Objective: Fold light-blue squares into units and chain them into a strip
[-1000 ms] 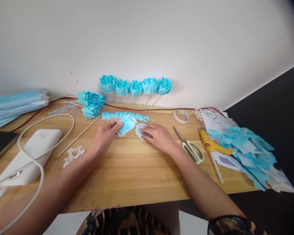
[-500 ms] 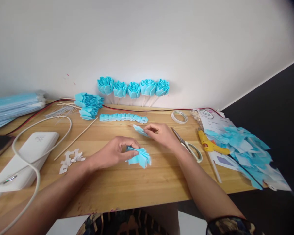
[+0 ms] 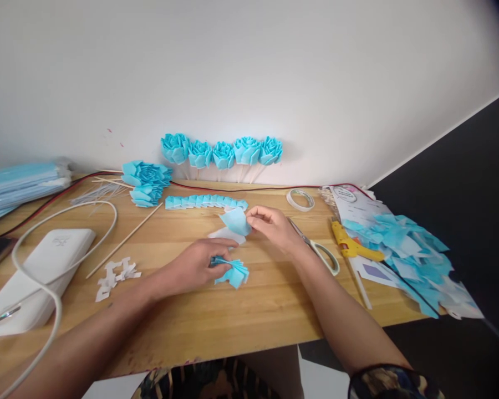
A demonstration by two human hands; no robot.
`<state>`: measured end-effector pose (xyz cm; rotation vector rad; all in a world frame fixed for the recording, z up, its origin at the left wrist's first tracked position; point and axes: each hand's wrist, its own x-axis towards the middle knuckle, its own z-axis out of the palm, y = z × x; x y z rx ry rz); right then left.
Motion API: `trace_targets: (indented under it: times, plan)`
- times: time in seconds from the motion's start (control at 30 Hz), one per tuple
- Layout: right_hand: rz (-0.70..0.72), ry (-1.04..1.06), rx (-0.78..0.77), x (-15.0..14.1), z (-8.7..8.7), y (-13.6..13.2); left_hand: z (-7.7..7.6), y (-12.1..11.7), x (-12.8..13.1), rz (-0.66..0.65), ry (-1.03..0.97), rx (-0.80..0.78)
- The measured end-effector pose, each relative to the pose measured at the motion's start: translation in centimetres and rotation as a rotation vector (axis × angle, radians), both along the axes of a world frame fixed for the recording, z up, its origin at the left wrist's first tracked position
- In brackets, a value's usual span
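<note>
Over the middle of the table, my left hand point(image 3: 197, 267) pinches a fanned stack of folded light-blue petals point(image 3: 234, 275) between thumb and fingers. My right hand point(image 3: 270, 226), a little farther back, grips one edge of a thin light-blue petal piece point(image 3: 235, 221) with thumb and forefinger. Just below that piece, a whitish sheet point(image 3: 228, 237) shows by my left fingers; whether something holds it I cannot tell. Behind both hands lies a row of overlapping folded blue petals point(image 3: 203, 201).
Several blue flowers point(image 3: 223, 155) on sticks lean against the wall, more flowers point(image 3: 146, 182) lying left. To the right are a tape roll point(image 3: 300, 200), scissors point(image 3: 325, 257), a yellow glue gun point(image 3: 353, 244) and blue scraps point(image 3: 411, 255). A power bank point(image 3: 54, 271), stick point(image 3: 125, 241) and white scraps point(image 3: 115, 277) sit left.
The petal piece in my right hand has turned to show its broad face, and a whitish sheet now shows below it. My left hand keeps hold of the fanned stack.
</note>
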<state>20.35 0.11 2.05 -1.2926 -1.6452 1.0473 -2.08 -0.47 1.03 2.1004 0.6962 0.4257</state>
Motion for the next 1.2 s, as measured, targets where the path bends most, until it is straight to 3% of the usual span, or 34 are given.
trace_targets:
  times: [0.17, 0.37, 0.5, 0.63, 0.8, 0.93, 1.03, 1.2]
  plan:
    - [-0.040, 0.204, 0.018, 0.3, 0.2, 0.2, -0.2, 0.7, -0.2, 0.076, -0.023, -0.097]
    - [-0.035, 0.399, -0.060, 0.5, -0.1, 0.4, 0.6, 0.0, 0.1, 0.054, 0.002, -0.045]
    - [-0.055, 0.279, -0.144, 0.5, -0.7, 0.6, 1.6, -1.1, 0.4, -0.075, -0.102, -0.074]
    - [-0.080, 0.102, -0.248, 0.1, -1.8, 0.8, 0.5, -1.0, 0.6, -0.024, -0.068, 0.162]
    - [-0.133, 0.050, -0.182, 0.0, -2.1, 1.0, -1.5, -0.3, 0.8, 0.038, 0.100, 0.272]
    - [-0.317, 0.252, -0.008, 0.5, -1.4, 1.3, -1.4, -0.4, 1.0, 0.029, 0.117, 0.267]
    - [-0.259, 0.392, -0.018, 0.8, -0.9, 1.3, -0.7, -0.3, 0.8, 0.046, 0.060, 0.146]
    - [-0.126, 0.402, -0.043, 0.2, -0.6, 0.7, 1.0, 0.6, -0.2, 0.141, -0.212, -0.297]
